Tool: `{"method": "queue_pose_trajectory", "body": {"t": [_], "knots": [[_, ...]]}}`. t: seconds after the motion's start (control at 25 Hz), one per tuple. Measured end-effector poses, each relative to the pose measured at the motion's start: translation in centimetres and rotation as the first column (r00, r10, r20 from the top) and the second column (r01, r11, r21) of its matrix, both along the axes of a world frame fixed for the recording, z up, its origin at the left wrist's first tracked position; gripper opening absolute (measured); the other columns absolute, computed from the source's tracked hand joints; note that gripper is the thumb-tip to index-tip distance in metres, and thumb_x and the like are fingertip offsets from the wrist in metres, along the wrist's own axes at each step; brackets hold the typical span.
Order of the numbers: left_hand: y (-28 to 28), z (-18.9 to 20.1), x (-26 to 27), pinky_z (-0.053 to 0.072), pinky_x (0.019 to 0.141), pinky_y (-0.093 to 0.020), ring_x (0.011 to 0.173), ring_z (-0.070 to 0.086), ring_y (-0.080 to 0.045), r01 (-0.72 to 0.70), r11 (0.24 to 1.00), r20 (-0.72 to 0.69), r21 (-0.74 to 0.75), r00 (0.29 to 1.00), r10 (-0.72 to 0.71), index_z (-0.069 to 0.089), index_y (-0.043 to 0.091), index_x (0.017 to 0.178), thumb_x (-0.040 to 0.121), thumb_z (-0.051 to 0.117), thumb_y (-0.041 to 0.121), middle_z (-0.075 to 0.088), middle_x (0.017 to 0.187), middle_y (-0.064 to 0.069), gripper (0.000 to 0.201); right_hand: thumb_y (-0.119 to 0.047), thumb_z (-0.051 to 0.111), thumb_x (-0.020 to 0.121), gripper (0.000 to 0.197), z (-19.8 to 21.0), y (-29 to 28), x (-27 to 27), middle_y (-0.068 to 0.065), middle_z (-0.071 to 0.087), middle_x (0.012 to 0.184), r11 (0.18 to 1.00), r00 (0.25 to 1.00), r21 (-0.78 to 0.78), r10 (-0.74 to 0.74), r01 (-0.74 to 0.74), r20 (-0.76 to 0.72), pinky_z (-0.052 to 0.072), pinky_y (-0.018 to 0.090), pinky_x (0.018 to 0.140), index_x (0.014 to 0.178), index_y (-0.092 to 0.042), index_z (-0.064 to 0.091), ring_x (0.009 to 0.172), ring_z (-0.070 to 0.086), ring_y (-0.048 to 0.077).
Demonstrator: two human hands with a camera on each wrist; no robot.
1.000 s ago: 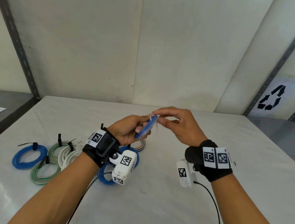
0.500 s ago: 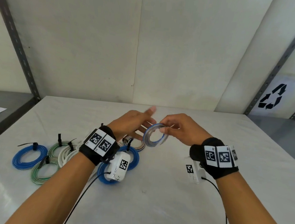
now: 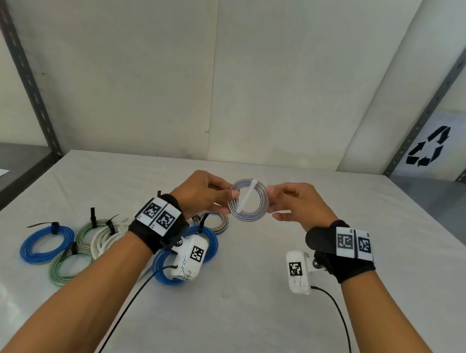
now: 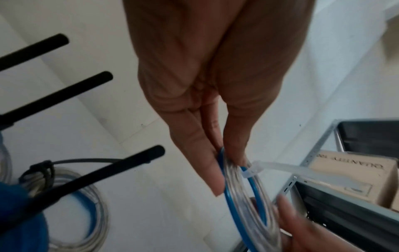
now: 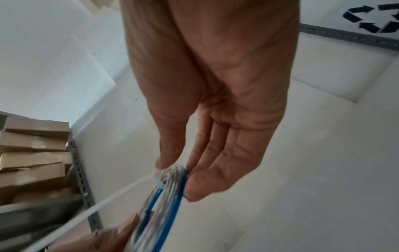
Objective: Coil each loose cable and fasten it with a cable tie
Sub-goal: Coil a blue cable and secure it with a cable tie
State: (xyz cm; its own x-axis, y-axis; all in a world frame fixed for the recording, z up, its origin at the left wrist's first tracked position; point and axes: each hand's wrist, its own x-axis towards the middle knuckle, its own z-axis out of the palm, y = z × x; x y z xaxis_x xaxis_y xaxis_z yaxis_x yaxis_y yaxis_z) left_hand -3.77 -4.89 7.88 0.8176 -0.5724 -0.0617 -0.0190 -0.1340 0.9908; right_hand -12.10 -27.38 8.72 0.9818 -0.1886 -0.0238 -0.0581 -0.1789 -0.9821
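A small blue-and-white coiled cable [image 3: 248, 200] hangs in the air above the table, face toward me. A white cable tie [image 3: 246, 196] runs across its middle, its tail reaching past the rim. My left hand [image 3: 210, 195] pinches the coil's left edge between thumb and fingers [image 4: 205, 163]. My right hand [image 3: 288, 203] pinches the right edge the same way [image 5: 192, 179]. In the left wrist view the coiled cable [image 4: 244, 192] is edge-on with the tie's head [image 4: 250, 170] wrapped round it.
Several tied coils lie on the white table [image 3: 243, 316] at the left: a blue coil [image 3: 45, 242], a green-white coil [image 3: 66, 266], a white coil [image 3: 107, 239], and a blue coil [image 3: 207, 241] under my left wrist. Shelf posts and cardboard boxes [image 5: 34, 153] stand beside the table.
The coil has turned from edge-on to facing me and moved up and right. My left hand, open half a second ago, now pinches its left rim; the right hand holds the right rim.
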Motion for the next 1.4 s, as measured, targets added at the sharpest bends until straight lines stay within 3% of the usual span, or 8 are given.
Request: {"method": "queue_pose_trajectory", "body": {"t": [0.16,0.32,0.52,0.68,0.84,1.12,1.28,1.4], "knots": [[-0.3,-0.2,0.1,0.062,0.078,-0.033,0.087,0.072,-0.026,-0.021,1.000,-0.042,0.000,0.999,0.021,0.072,-0.006,0.104,0.089,0.073,0.012,0.074,0.097,-0.022,0.024,-0.010,0.073,0.089,0.012,-1.1,-0.2,0.6,0.012,0.070,0.075,0.999,1.000,-0.028,0.018,-0.017,0.011,0.057,0.028,0.062,0.097,-0.001,0.071,0.061,0.066,0.016],[-1.0,-0.4,-0.1,0.061,0.077,-0.030,0.082,0.074,-0.024,0.033,0.979,0.042,0.202,0.998,-0.042,0.073,-0.002,0.104,0.088,0.076,0.015,0.076,0.094,-0.019,0.024,-0.008,0.072,0.091,0.006,-1.1,-0.8,0.7,0.004,0.069,0.064,0.976,0.991,-0.181,0.104,-0.118,-0.089,0.058,0.024,0.061,0.093,-0.002,0.073,0.054,0.063,0.011],[-4.5,-1.8,-0.1,0.055,0.092,-0.032,0.102,0.069,-0.023,-0.132,0.727,0.404,0.674,0.890,-0.213,0.068,0.010,0.118,0.090,0.071,0.014,0.071,0.114,-0.010,0.028,-0.013,0.074,0.090,0.006,-3.5,-1.4,1.4,0.010,0.071,0.072,0.890,0.971,-0.437,0.023,-0.129,-0.239,0.059,0.027,0.064,0.086,-0.009,0.075,0.063,0.067,0.018],[-6.0,-2.7,-0.4,0.051,0.097,-0.037,0.109,0.064,-0.025,-0.173,0.718,0.496,0.674,0.826,-0.267,0.065,0.013,0.123,0.095,0.062,0.017,0.068,0.119,-0.008,0.028,-0.016,0.074,0.090,0.008,-6.4,-0.7,2.2,0.007,0.071,0.073,0.815,0.947,-0.566,-0.069,-0.128,-0.314,0.060,0.027,0.064,0.091,-0.008,0.076,0.061,0.070,0.019],[-5.7,-2.8,-0.6,0.052,0.095,-0.038,0.106,0.065,-0.023,-0.207,0.744,0.560,0.635,0.787,-0.259,0.065,0.016,0.121,0.096,0.060,0.027,0.070,0.115,-0.004,0.027,-0.018,0.078,0.086,0.010,-7.9,0.2,2.9,0.011,0.076,0.090,0.763,0.954,-0.639,-0.111,-0.098,-0.279,0.061,0.041,0.084,0.094,-0.011,0.077,0.083,0.074,0.028],[-3.7,-2.0,-0.6,0.052,0.092,-0.038,0.104,0.063,-0.021,-0.254,0.750,0.628,0.611,0.732,-0.264,0.063,0.015,0.123,0.097,0.060,0.036,0.068,0.117,-0.002,0.035,-0.036,0.074,0.088,0.027,-7.2,1.7,2.8,0.008,0.074,0.099,0.594,0.950,-0.783,-0.100,-0.182,-0.296,0.058,0.035,0.084,0.100,-0.012,0.075,0.091,0.071,0.026],[-1.6,-1.3,0.0,0.049,0.097,-0.039,0.113,0.060,-0.023,-0.305,0.709,0.616,0.635,0.754,-0.228,0.060,0.014,0.128,0.097,0.059,0.040,0.064,0.125,-0.005,0.040,-0.047,0.072,0.087,0.048,-6.7,2.3,3.0,0.010,0.067,0.122,0.450,0.925,-0.843,-0.086,-0.294,-0.369,0.054,0.037,0.092,0.119,-0.011,0.066,0.109,0.064,0.028],[0.1,0.2,0.4,0.045,0.098,-0.035,0.119,0.056,-0.023,-0.345,0.750,0.648,0.564,0.748,-0.143,0.059,0.014,0.129,0.097,0.059,0.040,0.061,0.129,-0.006,0.041,-0.051,0.066,0.090,0.060,-3.7,2.5,3.2,0.011,0.057,0.136,0.367,0.928,-0.880,-0.095,-0.303,-0.360,0.049,0.039,0.099,0.133,-0.010,0.054,0.122,0.057,0.030]]}}
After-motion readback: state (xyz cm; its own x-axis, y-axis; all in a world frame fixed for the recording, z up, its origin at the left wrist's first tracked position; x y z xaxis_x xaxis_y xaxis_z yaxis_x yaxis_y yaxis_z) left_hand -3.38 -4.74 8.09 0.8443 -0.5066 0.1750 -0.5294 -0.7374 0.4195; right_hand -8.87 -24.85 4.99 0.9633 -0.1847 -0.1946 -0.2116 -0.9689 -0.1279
